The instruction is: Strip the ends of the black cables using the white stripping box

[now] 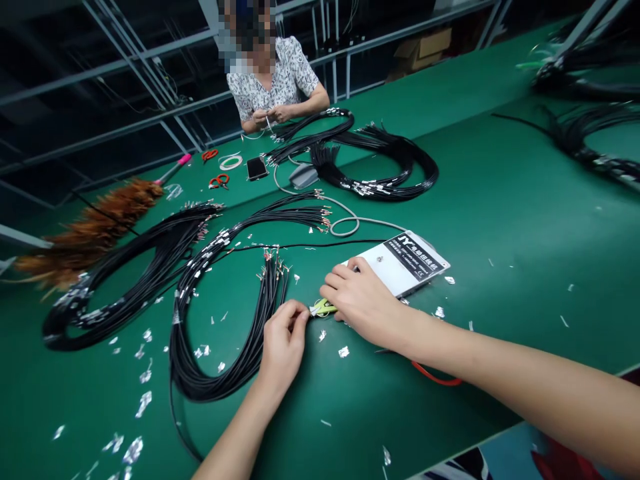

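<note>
My left hand is pinched shut on the edge of a looped bundle of black wires lying on the green table. My right hand is closed around a small yellow-green handled tool, its tip meeting my left fingertips. A red loop shows under my right forearm. A white labelled device lies just beyond my right hand.
More black wire bundles lie at left and across the table. Foil scraps litter the surface. A feather duster, orange scissors, a phone and a grey pedal lie farther off. Another person works opposite.
</note>
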`<state>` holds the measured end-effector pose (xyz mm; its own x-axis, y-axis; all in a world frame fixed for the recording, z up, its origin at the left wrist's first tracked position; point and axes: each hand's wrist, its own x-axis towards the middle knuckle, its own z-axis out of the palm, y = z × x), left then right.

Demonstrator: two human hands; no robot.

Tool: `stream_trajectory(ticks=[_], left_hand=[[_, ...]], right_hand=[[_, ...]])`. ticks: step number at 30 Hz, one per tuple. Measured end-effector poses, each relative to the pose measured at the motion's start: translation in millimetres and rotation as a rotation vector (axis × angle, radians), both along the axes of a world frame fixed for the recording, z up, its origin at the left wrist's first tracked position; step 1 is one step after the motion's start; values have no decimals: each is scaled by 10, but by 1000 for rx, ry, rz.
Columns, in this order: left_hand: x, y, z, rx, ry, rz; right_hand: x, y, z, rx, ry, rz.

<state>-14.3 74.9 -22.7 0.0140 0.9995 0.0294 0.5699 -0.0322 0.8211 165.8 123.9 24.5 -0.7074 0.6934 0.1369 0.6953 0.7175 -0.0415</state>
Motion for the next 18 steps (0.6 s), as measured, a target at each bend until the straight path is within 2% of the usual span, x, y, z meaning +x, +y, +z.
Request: stream_trajectory(ticks=[3, 5, 7, 9, 13, 18], left_hand=[[-1, 13, -9, 8, 5, -9], [-4, 20, -13, 19, 1, -13], [-10, 23, -17, 34, -8, -13], [-16, 22, -21, 48, -18, -13], [-20, 9, -23, 59, -15, -12], [-40, -15, 5, 55, 28, 0]], right_hand=[[268, -67, 59, 46, 228, -40], [522, -167, 59, 81, 427, -158], [749, -311, 7, 144, 567, -270], [882, -472, -85, 160, 593, -288], [848, -678, -261, 118, 555, -227], [755, -654, -330, 205, 476, -204]])
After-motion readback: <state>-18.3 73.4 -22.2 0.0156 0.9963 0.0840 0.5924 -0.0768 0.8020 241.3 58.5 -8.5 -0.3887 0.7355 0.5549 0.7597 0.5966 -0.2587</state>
